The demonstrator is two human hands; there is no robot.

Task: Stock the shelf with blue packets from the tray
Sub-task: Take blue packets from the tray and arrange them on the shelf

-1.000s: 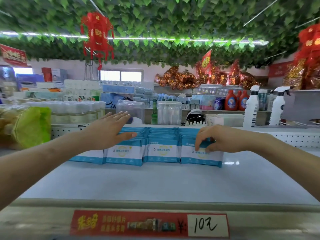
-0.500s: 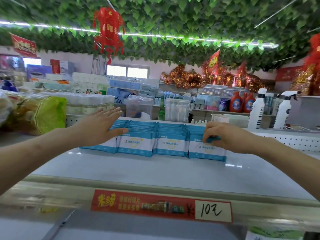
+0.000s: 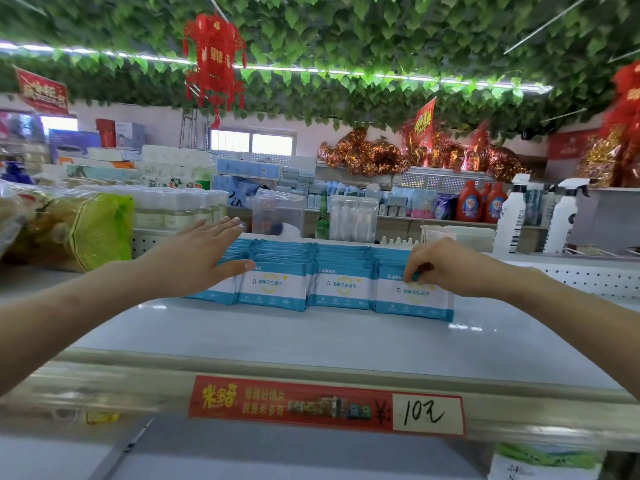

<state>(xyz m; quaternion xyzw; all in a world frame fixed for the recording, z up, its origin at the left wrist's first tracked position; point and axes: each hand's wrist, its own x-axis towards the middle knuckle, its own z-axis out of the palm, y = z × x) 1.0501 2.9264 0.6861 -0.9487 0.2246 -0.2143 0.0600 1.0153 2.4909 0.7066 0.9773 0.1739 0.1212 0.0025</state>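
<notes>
Nearest, a red price tag [image 3: 325, 405] with a handwritten 10 on its white end sits on the front lip of the shelf [image 3: 263, 337]. The pale grey shelf runs bare back to the packets [image 3: 341, 287], which stand toward its rear.

The packets form 4 rows side by side, each row filed front to back and touching the next. Every front face is a flat, soft pouch with a white middle panel. It has a blue band along the top and bottom, a line of dark Chinese print and a faint yellow shield mark. Behind the front faces only the blue top edges show, stacked close together.

The left hand [image 3: 197, 261] lies flat against the left end of the rows, fingers [image 3: 221, 225] straight and together, thumb along the blue top band of row 2's front packet. The right hand [image 3: 446, 268] is over row 4, its fingers [image 3: 414, 271] curled and clamped on the top edge of the front packet.

Farther left lies a green bag [image 3: 100, 230]. To the right, 2 white spray bottles [image 3: 512, 216] stand behind the shelf. A red lantern [image 3: 213, 60] hangs from the leaf-covered ceiling.
</notes>
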